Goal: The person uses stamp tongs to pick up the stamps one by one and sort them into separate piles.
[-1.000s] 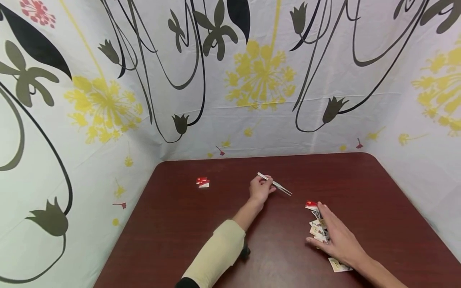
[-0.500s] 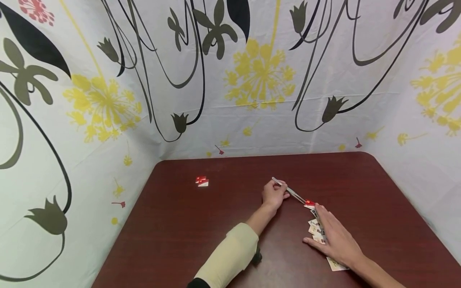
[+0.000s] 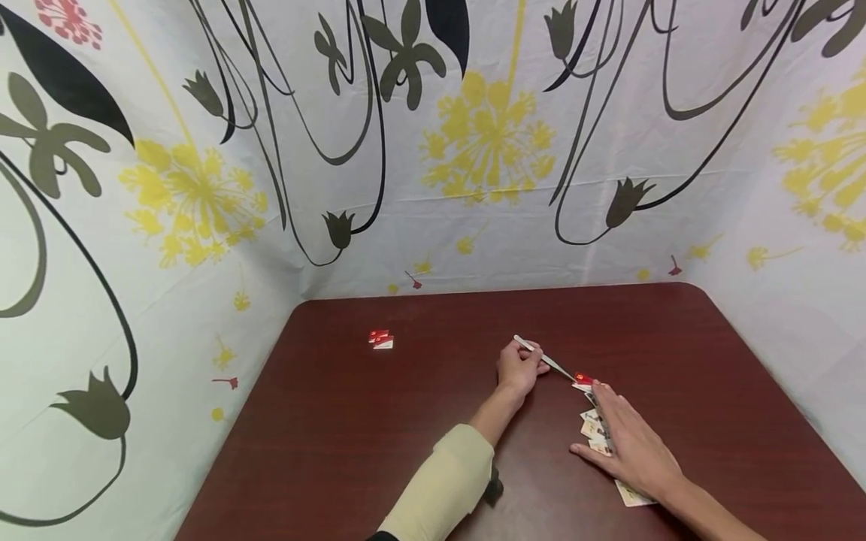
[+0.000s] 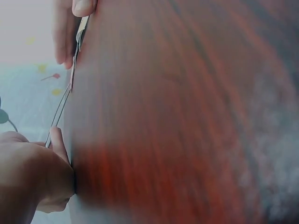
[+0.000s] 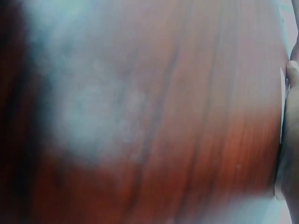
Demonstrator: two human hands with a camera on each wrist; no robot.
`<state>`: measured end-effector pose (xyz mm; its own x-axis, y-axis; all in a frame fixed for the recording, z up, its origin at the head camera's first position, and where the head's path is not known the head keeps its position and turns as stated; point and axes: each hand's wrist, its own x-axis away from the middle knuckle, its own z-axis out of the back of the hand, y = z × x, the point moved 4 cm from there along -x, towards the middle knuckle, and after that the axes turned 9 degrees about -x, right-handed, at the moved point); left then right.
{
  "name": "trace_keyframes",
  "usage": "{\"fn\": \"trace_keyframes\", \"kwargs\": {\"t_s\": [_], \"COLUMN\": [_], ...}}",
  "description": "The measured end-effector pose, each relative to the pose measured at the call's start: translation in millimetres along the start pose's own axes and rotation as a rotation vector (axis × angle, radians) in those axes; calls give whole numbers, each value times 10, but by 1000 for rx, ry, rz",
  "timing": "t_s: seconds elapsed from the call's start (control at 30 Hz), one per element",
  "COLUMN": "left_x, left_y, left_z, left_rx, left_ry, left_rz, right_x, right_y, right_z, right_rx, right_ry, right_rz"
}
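My left hand (image 3: 519, 370) pinches silver tweezers (image 3: 556, 366) near the middle of the table. Their tips meet a small red-and-white card (image 3: 583, 380) at the far end of a loose row of cards. Over that row lies my right hand (image 3: 634, 443), fingers extended and thumb spread, partly hiding several pale printed cards (image 3: 593, 428). One more card (image 3: 631, 494) shows below the right hand's wrist. In the left wrist view the tweezers (image 4: 60, 108) reach from the left hand (image 4: 35, 172) towards the cards beside the right hand's fingers (image 4: 63, 35).
Two or so overlapping red-and-white cards (image 3: 382, 340) lie at the far left of the dark red-brown table (image 3: 325, 421). A white cloth (image 3: 406, 180) with flower prints hangs behind the table and along its sides.
My left hand has moved right and slightly nearer with the tweezers, bringing their tips to the red-and-white card. The tweezer arms have come together. My right hand stays nearly where it was.
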<state>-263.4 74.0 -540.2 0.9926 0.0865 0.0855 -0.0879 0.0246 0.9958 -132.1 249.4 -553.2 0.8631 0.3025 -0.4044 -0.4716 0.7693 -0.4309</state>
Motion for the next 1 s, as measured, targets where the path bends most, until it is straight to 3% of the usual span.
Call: {"fn": "trace_keyframes", "kwargs": {"t_s": [0.2, 0.5, 1.0], "left_x": [8, -22, -25], "left_y": [-18, -66, -30], "left_z": [-3, 27, 22], "left_rx": [-23, -16, -11], "left_ry": [-3, -69, -72], "left_rz": [-14, -17, -12], "right_x": [3, 7, -3], "right_y": [12, 17, 15], "right_z": [-4, -19, -9], "right_rx": [-10, 0, 2], "right_ry": [-11, -21, -21], "right_rz": [-5, -8, -8]}}
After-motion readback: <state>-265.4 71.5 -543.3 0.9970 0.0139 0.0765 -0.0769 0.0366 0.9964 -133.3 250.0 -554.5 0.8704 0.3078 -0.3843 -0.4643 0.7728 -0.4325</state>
